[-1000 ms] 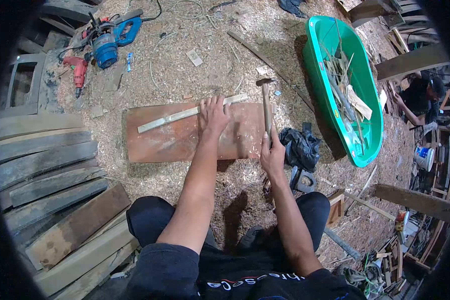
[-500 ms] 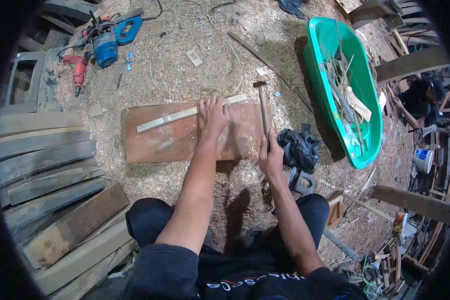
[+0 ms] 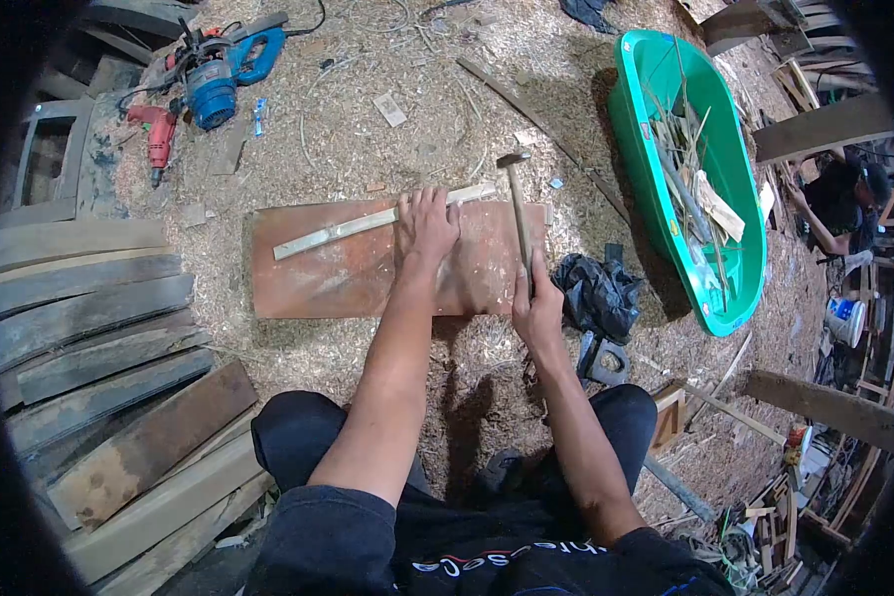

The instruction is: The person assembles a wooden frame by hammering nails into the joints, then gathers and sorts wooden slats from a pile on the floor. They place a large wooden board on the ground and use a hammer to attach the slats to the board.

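Shaving-strewn floor (image 3: 407, 139), rough and pale, spreads across the head view. At the centre lies a flat, reddish-brown board (image 3: 333, 288), with a narrow wooden strip (image 3: 333, 234) slanting over it. The left hand (image 3: 428, 226) rests on the strip, fingers slightly parted across it. Right of centre, the right hand (image 3: 538, 313) has its fingers wrapped around the slim wooden handle of a hammer (image 3: 521, 214), near a crinkled black bag (image 3: 599, 295).
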Demonstrator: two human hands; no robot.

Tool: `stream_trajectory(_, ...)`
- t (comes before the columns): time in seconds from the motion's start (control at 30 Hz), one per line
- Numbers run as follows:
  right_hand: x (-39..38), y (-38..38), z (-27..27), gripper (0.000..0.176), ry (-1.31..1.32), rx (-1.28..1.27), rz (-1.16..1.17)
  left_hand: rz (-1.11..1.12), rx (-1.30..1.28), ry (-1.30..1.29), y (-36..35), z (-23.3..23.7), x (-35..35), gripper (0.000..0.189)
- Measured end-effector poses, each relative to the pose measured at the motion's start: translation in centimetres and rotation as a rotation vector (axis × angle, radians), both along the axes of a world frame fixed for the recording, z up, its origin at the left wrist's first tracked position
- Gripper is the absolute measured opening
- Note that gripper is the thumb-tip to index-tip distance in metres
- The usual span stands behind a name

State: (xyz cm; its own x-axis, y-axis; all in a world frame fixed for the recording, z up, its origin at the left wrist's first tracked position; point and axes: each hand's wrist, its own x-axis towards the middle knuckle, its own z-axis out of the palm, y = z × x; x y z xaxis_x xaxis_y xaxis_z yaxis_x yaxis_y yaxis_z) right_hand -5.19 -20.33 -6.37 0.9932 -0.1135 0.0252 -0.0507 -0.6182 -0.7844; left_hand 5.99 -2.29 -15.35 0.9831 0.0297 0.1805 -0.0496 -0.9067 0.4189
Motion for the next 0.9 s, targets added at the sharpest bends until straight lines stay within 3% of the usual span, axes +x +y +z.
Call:
stream_trajectory(0.07,0.0,0.1,0.4,0.038,0.070,0.008,-0.021,-0.010,0.005,0.033,0.0,0.4,0.0,0.034)
stream_trajectory(0.1,0.2,-0.2,0.0,0.037,0.115,-0.102,0.057,-0.004,-0.005,0.015,-0.2,0.3,0.1,0.035)
stream_trajectory(0.27,0.0,-0.8,-0.7,0.037,0.259,-0.015,0.042,0.032,0.042,-0.106,-0.4,-0.5,-0.2,0.034)
stream_trajectory(0.33,0.4,-0.6,0.3,0.037,0.305,0.019,0.031,0.020,0.009,-0.005,-0.3,-0.2,0.1,0.035)
stream_trajectory(0.37,0.3,-0.7,1.0,0.037,0.294,0.008,0.037,0.015,-0.009,0.047,-0.3,-0.1,0.2,0.036)
stream_trajectory(0.47,0.3,-0.1,0.7,0.038,-0.120,0.059,-0.044,0.011,0.029,0.065,-0.2,-0.5,0.2,0.036)
stream_trajectory(0.63,0.4,-1.0,1.0,0.040,0.192,-0.020,0.033,0.001,-0.028,0.020,-0.2,-0.1,0.2,0.035)
stream_trajectory(0.73,0.3,-0.6,0.1,0.042,-0.020,0.086,-0.111,0.017,-0.006,-0.040,-0.2,-0.5,0.0,0.034)
stream_trajectory(0.87,-0.8,-1.6,-2.0,0.039,0.111,-0.032,0.061,0.002,-0.011,0.054,-0.2,0.7,0.1,0.034)
stream_trajectory(0.9,-0.6,-1.3,-1.5,0.039,0.047,0.017,0.014,0.003,-0.016,0.029,-0.2,0.5,0.5,0.034)
